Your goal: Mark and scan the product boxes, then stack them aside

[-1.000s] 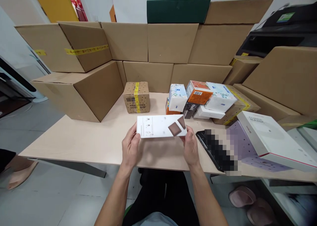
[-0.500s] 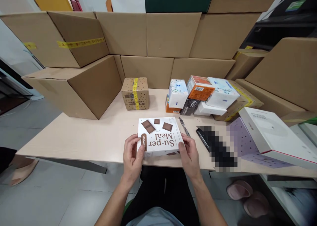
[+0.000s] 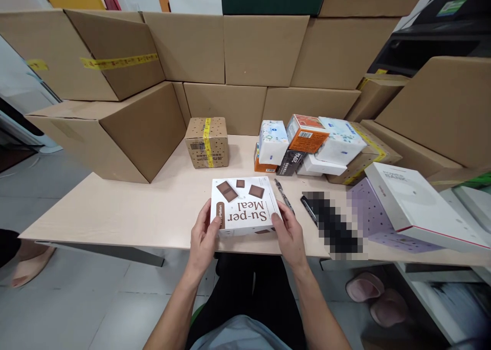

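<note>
A white snack box (image 3: pixel 245 207) printed "Su-per Meal" with brown chocolate squares is at the table's front edge, its lettering upside down to me. My left hand (image 3: pixel 205 235) grips its left side, thumb on the front corner. On the opposite side my right hand (image 3: pixel 288 232) holds it, thumb over the top edge. The fingers beneath and behind are partly hidden. Just right of the box lies a pen (image 3: pixel 283 194), close to my right fingers. A dark, pixel-blurred object (image 3: pixel 333 225) rests farther right.
A small taped carton (image 3: pixel 207 143) stands behind the box. Tissue packs (image 3: pixel 273 143) and an orange box (image 3: pixel 307 134) are stacked at back right. A white power bank box (image 3: pixel 418 202) leans on a purple box (image 3: pixel 368 207). Large cardboard boxes (image 3: pixel 141 135) wall the table's back and left.
The whole view has shifted slightly, with things sitting a little higher and more to the left. Both hands keep hold of the snack box, and my right thumb sits a little farther in on its top.
</note>
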`<state>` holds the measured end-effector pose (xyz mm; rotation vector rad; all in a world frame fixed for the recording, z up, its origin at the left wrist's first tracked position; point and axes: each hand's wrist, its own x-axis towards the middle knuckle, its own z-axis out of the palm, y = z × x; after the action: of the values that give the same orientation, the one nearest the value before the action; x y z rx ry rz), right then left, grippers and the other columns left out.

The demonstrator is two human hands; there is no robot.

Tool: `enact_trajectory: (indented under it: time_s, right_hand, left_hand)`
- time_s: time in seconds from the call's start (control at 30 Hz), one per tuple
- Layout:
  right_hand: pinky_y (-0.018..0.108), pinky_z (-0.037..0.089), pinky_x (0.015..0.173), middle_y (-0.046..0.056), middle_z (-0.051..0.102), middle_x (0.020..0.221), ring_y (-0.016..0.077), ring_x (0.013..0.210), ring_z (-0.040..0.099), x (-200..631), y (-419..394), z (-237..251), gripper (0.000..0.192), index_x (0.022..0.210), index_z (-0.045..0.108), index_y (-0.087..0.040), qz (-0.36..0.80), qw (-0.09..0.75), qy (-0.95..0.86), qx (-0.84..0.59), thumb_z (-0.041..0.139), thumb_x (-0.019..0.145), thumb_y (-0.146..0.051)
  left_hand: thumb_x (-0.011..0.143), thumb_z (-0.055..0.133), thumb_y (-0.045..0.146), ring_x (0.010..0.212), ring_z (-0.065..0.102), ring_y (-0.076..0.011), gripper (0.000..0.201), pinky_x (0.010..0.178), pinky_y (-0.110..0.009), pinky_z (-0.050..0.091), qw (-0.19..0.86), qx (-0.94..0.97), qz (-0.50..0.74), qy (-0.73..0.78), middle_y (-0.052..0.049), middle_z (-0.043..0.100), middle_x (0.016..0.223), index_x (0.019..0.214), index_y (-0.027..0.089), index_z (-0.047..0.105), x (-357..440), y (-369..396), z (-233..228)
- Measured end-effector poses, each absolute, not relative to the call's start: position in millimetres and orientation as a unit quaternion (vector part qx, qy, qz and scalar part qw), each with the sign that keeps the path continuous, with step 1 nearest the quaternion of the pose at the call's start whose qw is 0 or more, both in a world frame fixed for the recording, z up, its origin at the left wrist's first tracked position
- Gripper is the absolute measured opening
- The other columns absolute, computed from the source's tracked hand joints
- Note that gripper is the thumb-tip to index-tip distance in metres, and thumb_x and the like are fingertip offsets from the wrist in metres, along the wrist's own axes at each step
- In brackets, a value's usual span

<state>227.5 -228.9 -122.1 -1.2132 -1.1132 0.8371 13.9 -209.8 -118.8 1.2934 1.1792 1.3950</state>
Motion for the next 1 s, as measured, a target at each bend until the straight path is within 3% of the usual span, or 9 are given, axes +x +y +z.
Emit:
enact_trajectory:
  time_s: [0.3,0.53,0.83,1.0]
  right_hand:
    - [0.049,0.046,0.108,0.014,0.058,0.138,0.0275,0.128,0.056,233,-217,-120,0.038,0.122,0.056,-0.022,0.362,0.653,-0.488,-0.451,0.066,0.087,-0.033]
    - [0.047,0.046,0.108,0.013,0.055,0.143,0.0267,0.13,0.054,234,-225,-127,0.04,0.125,0.055,-0.024,0.344,0.67,-0.494,-0.434,0.066,0.087,-0.03]
    - [0.041,0.055,0.093,0.012,0.062,0.134,0.027,0.116,0.063,221,-236,-117,0.045,0.133,0.055,-0.024,0.358,0.612,-0.496,-0.501,0.06,0.091,-0.04]
    - [0.038,0.054,0.092,0.009,0.063,0.133,0.0244,0.114,0.063,226,-236,-117,0.047,0.137,0.053,-0.024,0.364,0.572,-0.512,-0.528,0.053,0.095,-0.045]
  left_hand:
    - [0.085,0.067,0.025,0.142,0.039,-0.0273,0.054,0.114,-0.043,0.04,0.416,0.516,0.666,0.341,-0.008,0.045,0.151,0.136,0.028,0.051,23,-201,-126]
    - [0.079,0.07,0.026,0.14,0.041,-0.0298,0.055,0.114,-0.047,0.039,0.385,0.519,0.688,0.33,-0.008,0.048,0.148,0.132,0.026,0.054,30,-203,-128]
    - [0.088,0.061,0.04,0.13,0.05,-0.0288,0.052,0.108,-0.046,0.043,0.363,0.522,0.589,0.498,-0.008,0.055,0.139,0.138,0.027,0.05,24,-213,-107]
    - [0.09,0.058,0.046,0.132,0.048,-0.0297,0.053,0.108,-0.046,0.042,0.372,0.544,0.527,0.537,-0.008,0.054,0.141,0.138,0.026,0.048,22,-207,-106]
